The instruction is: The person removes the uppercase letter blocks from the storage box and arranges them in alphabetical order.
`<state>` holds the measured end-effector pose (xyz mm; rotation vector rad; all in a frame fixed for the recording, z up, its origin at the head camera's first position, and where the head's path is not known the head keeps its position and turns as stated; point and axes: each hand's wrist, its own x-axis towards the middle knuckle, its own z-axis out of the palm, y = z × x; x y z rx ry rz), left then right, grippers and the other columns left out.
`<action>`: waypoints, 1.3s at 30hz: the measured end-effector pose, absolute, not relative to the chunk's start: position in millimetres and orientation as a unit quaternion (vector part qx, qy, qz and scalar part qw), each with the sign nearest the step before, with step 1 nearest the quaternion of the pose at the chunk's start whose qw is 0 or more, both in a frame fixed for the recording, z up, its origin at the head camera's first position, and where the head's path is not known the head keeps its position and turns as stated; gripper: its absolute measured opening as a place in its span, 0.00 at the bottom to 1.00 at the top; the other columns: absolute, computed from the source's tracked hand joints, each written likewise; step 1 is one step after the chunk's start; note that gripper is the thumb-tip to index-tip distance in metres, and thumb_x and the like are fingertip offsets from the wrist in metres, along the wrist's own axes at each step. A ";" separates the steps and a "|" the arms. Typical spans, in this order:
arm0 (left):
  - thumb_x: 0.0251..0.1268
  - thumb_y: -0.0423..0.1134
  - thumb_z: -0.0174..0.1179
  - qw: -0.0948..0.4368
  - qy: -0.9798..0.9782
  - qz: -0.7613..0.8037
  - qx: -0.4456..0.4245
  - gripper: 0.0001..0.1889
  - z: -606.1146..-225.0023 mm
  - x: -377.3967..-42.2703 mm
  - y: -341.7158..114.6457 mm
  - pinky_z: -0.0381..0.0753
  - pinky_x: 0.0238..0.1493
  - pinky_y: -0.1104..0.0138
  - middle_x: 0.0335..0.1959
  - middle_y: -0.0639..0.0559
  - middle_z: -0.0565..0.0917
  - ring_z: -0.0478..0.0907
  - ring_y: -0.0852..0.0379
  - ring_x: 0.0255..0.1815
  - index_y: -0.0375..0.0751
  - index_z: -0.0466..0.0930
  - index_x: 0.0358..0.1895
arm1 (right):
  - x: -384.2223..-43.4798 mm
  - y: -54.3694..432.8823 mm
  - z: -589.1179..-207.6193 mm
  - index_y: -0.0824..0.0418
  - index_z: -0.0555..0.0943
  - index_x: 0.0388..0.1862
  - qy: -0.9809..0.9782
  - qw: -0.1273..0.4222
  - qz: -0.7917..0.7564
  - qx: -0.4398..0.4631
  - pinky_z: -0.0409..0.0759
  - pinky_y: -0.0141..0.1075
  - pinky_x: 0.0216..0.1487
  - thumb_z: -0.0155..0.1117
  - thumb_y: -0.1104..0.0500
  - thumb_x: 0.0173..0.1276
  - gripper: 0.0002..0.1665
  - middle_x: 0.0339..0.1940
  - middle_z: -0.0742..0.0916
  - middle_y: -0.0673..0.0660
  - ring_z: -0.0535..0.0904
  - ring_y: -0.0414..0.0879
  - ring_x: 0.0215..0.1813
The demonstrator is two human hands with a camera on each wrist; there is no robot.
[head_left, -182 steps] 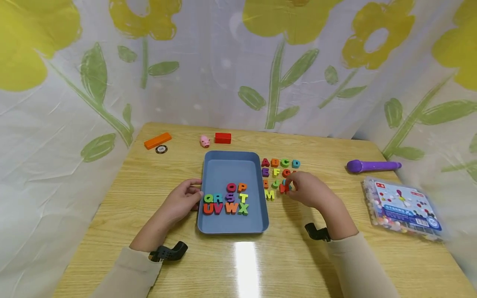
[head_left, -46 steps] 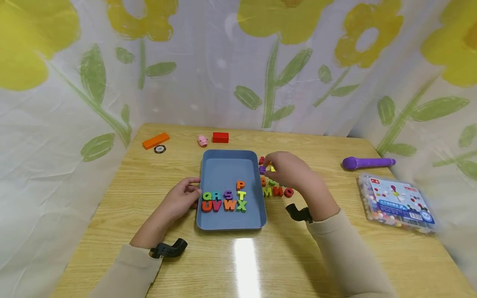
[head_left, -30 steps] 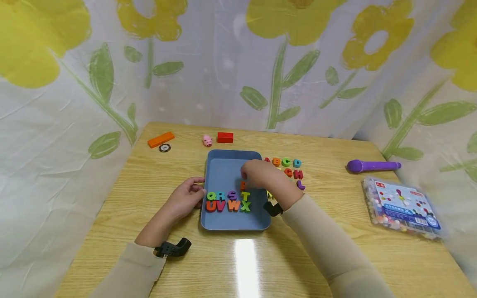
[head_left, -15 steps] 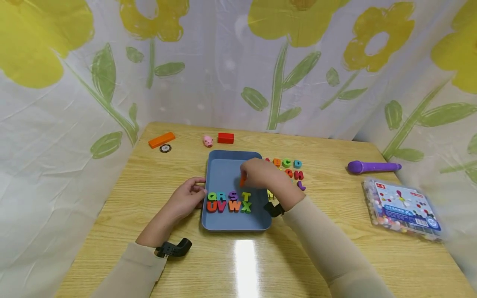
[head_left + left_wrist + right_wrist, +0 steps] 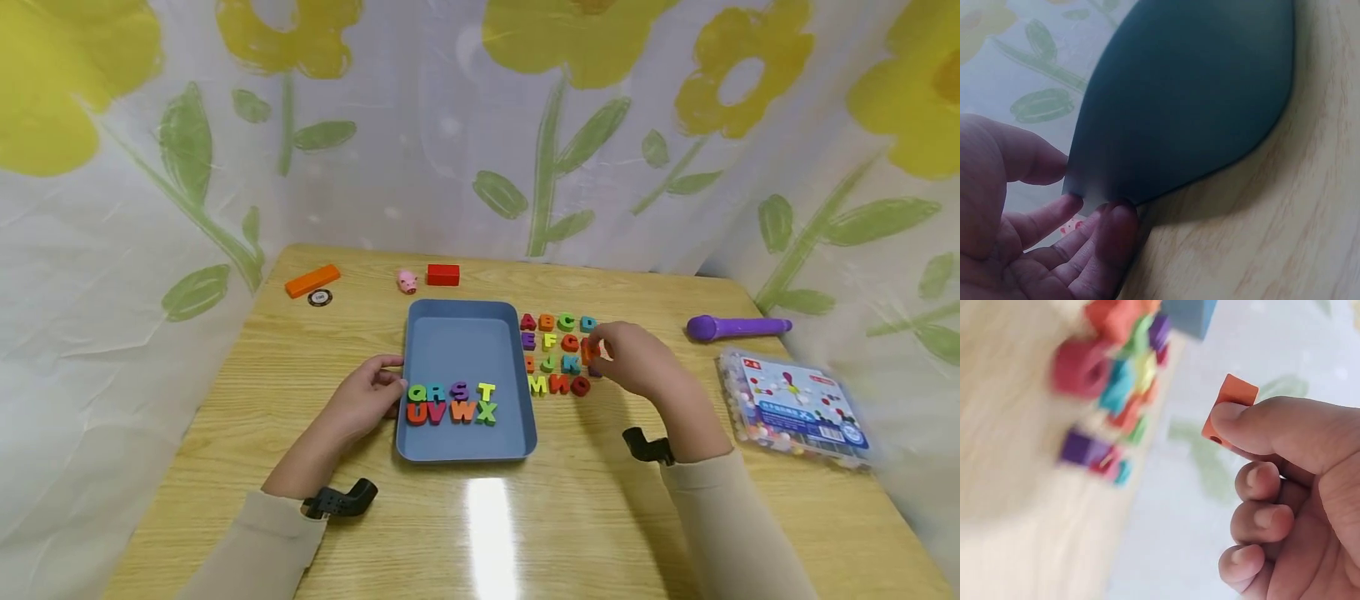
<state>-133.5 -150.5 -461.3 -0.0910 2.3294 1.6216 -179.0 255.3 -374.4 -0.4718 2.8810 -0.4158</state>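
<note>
My right hand (image 5: pixel 637 358) pinches an orange letter P (image 5: pixel 1238 390) between thumb and fingers, above the right end of the letter rows. In the right wrist view its other fingers curl below the thumb. Beside the hand lie a teal K (image 5: pixel 571 363), a dark red O (image 5: pixel 581 386) and a partly covered purple letter (image 5: pixel 595 372). My left hand (image 5: pixel 365 392) holds the left side of the blue-grey tray (image 5: pixel 465 446), thumb at the rim and fingers against the outer wall (image 5: pixel 1179 94). In the tray sit two rows of letters, Q R S T (image 5: pixel 486 392) and U V W X (image 5: pixel 462 412).
Rows of coloured letters stand right of the tray, from a red A (image 5: pixel 528 322) down to a yellow M (image 5: pixel 537 385). Behind are an orange block (image 5: pixel 312 281), a chip (image 5: pixel 320 297), a pink pig (image 5: pixel 407 282) and a red block (image 5: pixel 443 275). Right are a purple microphone-shaped toy (image 5: pixel 738 328) and a clear box (image 5: pixel 795 408).
O went from the tray to the table beside M and N. My right hand then took P out of the tray and carried it right. My left hand stayed at the tray.
</note>
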 end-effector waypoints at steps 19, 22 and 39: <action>0.85 0.39 0.56 0.150 0.806 0.571 -0.030 0.28 -459.2 -132.1 -152.6 0.88 0.48 0.61 0.62 0.33 0.81 0.84 0.47 0.51 0.37 0.67 0.81 | -164.0 282.5 -418.7 0.63 0.88 0.47 0.975 0.114 -0.119 -0.150 0.81 0.50 0.45 0.75 0.64 0.71 0.08 0.37 0.88 0.57 0.79 0.51 0.38; 0.85 0.39 0.56 0.152 0.805 0.572 -0.030 0.27 -460.5 -133.9 -152.0 0.88 0.49 0.62 0.62 0.33 0.81 0.84 0.47 0.51 0.38 0.67 0.81 | -161.3 282.1 -415.5 0.64 0.88 0.50 0.977 0.112 -0.114 -0.142 0.83 0.52 0.48 0.75 0.64 0.72 0.10 0.41 0.89 0.59 0.81 0.53 0.40; 0.84 0.39 0.59 0.170 0.810 0.561 -0.008 0.28 -452.8 -115.6 -156.9 0.90 0.47 0.60 0.61 0.35 0.81 0.84 0.48 0.49 0.39 0.68 0.81 | -184.8 101.0 -363.2 0.59 0.87 0.62 0.934 0.151 -0.123 -0.299 0.86 0.47 0.57 0.73 0.54 0.78 0.18 0.56 0.90 0.56 0.85 0.51 0.54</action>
